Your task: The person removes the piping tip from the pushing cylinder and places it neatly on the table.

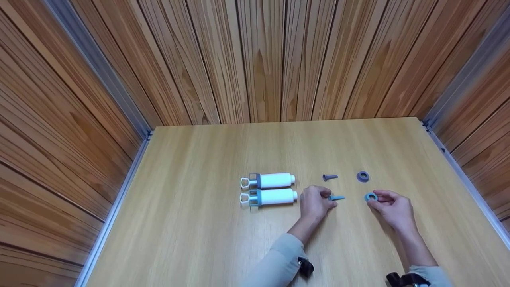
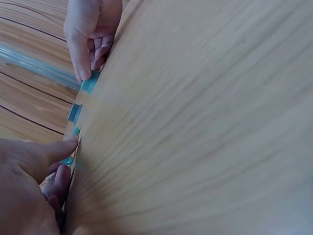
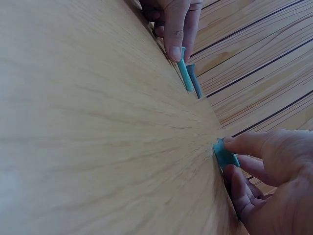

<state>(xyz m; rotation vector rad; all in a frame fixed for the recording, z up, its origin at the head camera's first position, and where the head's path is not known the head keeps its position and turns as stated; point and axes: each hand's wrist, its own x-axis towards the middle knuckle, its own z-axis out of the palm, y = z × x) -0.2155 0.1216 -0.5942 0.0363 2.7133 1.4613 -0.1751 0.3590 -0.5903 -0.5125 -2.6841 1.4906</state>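
My left hand (image 1: 315, 202) pinches the flared end of a teal tapered nozzle (image 1: 338, 197), which lies on the tabletop with its thin end toward the right. In the right wrist view the same teal nozzle (image 3: 185, 73) shows beside a dark blue-grey one (image 3: 195, 82). Thumb and fingers of my right hand (image 1: 395, 209) hold a teal ring-shaped cap (image 1: 367, 197) at its right side, down at the table surface. A dark ring-shaped cap (image 1: 359, 178) sits just behind it, and the dark nozzle (image 1: 330, 177) lies behind the teal one.
Left of my left hand, two white syringe-like cylinders with loop handles lie side by side, one with a dark collar (image 1: 275, 180) and one with a teal collar (image 1: 277, 196). Wood-panelled walls (image 1: 263, 59) and metal rails (image 1: 119, 215) border the wooden table (image 1: 191, 167).
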